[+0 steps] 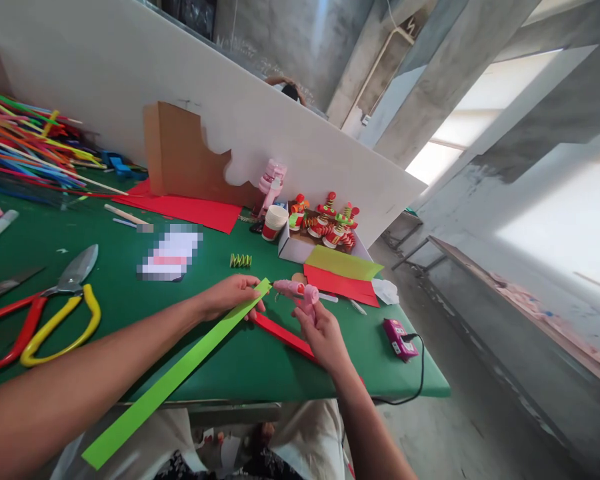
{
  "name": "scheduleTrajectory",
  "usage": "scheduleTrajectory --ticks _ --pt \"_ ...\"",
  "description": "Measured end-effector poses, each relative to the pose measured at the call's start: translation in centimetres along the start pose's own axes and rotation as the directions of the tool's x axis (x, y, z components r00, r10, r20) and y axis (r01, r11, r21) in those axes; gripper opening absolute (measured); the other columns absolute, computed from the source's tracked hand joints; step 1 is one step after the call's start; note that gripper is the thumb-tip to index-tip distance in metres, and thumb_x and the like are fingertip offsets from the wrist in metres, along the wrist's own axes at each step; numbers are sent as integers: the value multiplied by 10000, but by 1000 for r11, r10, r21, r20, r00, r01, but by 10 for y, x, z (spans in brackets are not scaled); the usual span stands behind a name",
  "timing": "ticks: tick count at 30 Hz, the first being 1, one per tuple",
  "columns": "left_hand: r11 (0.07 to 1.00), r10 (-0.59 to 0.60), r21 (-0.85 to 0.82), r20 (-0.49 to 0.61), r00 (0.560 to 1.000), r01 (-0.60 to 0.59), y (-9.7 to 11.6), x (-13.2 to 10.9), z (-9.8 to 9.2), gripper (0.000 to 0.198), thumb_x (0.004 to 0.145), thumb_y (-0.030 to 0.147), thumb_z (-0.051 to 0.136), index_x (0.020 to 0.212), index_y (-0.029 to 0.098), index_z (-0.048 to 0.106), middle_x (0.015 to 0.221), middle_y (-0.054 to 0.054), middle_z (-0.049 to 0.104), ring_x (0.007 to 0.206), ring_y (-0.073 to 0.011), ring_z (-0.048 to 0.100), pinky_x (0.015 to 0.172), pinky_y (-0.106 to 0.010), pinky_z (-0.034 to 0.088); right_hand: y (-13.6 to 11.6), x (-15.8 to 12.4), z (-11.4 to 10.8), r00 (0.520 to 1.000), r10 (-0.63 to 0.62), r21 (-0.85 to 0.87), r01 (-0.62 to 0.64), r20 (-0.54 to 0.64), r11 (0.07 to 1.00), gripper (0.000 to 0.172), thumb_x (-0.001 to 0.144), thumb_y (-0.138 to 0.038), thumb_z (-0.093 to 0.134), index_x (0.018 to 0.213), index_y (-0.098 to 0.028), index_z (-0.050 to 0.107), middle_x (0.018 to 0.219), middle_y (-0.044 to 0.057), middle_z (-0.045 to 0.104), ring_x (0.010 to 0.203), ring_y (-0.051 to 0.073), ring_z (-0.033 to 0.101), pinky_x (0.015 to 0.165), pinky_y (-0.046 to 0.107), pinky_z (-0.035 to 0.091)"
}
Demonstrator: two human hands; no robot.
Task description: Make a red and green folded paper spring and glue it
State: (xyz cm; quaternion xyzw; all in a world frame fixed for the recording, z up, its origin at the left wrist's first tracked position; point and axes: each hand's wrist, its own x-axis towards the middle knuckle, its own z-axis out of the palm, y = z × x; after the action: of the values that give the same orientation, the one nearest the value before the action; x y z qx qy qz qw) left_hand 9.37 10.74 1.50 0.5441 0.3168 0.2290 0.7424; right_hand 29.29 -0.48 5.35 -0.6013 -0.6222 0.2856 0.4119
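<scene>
Green paper strip [180,373] in pinching fingers of left hand [230,295]; pink glue gun [300,292] in clenched fingers of right hand [324,335].

Strong daylight from the windows [555,220] at right, blown out to white. Green table [130,300] evenly lit, with soft, faint shadows. Centre sharp. The green strip [180,373] stretches and softens toward the lower edge. Wide-angle bend at the borders: the white partition [105,80] leans.

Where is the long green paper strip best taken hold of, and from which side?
Grip the green strip at its near end, from the side: there it overhangs the table, both faces free. The left hand holds the far end.
</scene>
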Motion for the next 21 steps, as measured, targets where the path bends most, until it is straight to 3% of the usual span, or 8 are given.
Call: scheduleTrajectory --ticks 4,9,21 --pt "1000 8 17 2 1000 -8 1 0 0 414 648 444 773 880 164 574 715 -34 733 552 -128 645 497 -227 479 0 0 0 1000 -5 -9 5 19 1000 307 905 -447 534 1002 -168 618 649 -37 468 593 124 389 576 244 372" --pt "999 14 38 -1 1000 -14 0 0 -1 405 658 458 757 871 162 582 730 -39 734 552 -129 646 497 -229 484 -1 0 1 998 -54 -100 57 33 993 337 930 -440 513 1086 -169 639 684 -15 536 636 145 442 627 253 402" --pt "999 26 47 12 1000 -27 -4 2 -3 395 678 461 741 901 171 590 735 -34 729 561 -139 654 502 -234 488 0 1 3 997 -69 -132 73 35 989 345 933 -412 510 1135 -164 640 702 -15 558 628 140 443 635 253 407"
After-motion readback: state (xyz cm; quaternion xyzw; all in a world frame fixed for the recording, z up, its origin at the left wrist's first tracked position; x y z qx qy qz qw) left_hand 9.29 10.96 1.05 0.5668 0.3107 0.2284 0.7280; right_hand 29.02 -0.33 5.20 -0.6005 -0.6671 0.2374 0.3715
